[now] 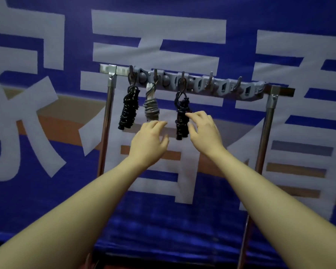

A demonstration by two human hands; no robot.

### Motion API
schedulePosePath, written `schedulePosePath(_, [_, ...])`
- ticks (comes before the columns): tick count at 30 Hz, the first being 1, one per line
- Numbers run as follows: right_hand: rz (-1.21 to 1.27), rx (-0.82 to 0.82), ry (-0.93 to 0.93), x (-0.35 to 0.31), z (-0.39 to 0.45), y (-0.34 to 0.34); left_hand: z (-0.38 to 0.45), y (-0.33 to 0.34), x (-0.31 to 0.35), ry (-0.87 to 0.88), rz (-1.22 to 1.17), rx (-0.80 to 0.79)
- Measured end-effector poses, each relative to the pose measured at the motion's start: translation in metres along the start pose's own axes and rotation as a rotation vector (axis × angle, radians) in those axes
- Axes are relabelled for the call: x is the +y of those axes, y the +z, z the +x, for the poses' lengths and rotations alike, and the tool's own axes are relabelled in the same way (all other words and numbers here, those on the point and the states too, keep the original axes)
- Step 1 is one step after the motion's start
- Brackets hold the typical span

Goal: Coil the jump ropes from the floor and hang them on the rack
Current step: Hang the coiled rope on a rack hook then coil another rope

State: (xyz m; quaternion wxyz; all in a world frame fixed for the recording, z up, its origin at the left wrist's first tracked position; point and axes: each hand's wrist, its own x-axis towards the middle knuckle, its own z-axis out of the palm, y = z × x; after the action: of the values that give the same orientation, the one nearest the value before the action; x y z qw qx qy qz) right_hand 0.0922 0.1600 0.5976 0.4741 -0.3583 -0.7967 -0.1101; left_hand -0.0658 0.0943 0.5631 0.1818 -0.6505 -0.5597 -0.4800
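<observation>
A metal rack carries a grey hook strip (211, 85) across its top bar. Three coiled jump ropes hang from its left hooks: a black one (128, 108) at the far left, a grey one with white handles (151, 107) beside it, and another black one (181, 117) on the third hook. My left hand (148, 141) hovers just left of the third rope with relaxed fingers and holds nothing. My right hand (203, 131) is at that rope's right side, fingers spread, its fingertips at or touching the coil. Neither hand grips the rope.
Several hooks (239, 83) on the right part of the strip are bare. The rack's two steel posts (265, 136) stand at either side. Behind it hangs a blue banner (47, 113) with large pale characters.
</observation>
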Motion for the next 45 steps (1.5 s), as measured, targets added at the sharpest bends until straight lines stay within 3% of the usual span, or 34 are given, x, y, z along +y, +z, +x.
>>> schedulePosePath(7, [0.029, -0.140, 0.121, -0.005, -0.133, 0.035, -0.095, -0.002, -0.006, -0.072, 0.043, -0.180])
schedulePosePath(15, [0.175, -0.322, 0.368, -0.001, -0.287, 0.083, -0.237, 0.037, -0.031, -0.320, -0.030, -0.376])
schedulePosePath(28, [0.247, -0.856, 0.606, 0.026, -0.498, 0.174, -0.427, 0.138, -0.088, -0.585, -0.121, -0.807])
schedulePosePath(33, [0.198, -1.027, 0.655, 0.017, -0.554, 0.197, -0.484, 0.164, -0.103, -0.555, -0.105, -0.952])
schedulePosePath(39, [0.064, -1.195, 0.634, 0.008, -0.594, 0.219, -0.530, 0.178, -0.108, -0.347, -0.019, -1.203])
schedulePosePath(42, [0.052, -1.176, 0.625, 0.003, -0.605, 0.225, -0.541, 0.180, -0.108, -0.337, -0.008, -1.274])
schedulePosePath(45, [0.130, -1.021, 0.665, -0.002, -0.608, 0.219, -0.546, 0.178, -0.107, -0.359, -0.040, -1.279])
